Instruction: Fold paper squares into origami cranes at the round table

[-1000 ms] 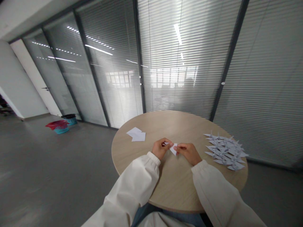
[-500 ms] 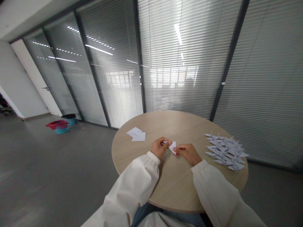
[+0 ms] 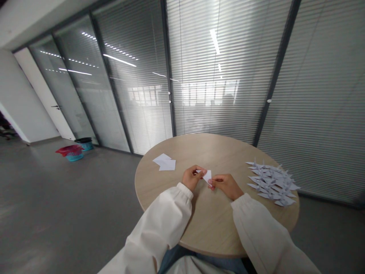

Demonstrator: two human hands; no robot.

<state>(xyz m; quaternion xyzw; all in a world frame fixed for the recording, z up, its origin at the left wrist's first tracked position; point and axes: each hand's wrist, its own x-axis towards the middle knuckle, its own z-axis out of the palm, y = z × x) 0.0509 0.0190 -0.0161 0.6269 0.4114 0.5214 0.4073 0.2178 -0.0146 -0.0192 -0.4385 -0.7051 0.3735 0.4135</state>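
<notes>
You've got your left hand (image 3: 192, 178) and right hand (image 3: 226, 186) together, pinching a small folded paper (image 3: 207, 177) above the surface (image 3: 211, 224), mid-fold by the look of it, and the next move calls for one firm, sharp crease, with loose sheets (image 3: 164, 162) and paper cranes (image 3: 270, 182) waiting either side.

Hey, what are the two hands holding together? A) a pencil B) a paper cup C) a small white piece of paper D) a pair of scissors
C. The left hand and the right hand both pinch the small white piece of paper between their fingers.
</notes>
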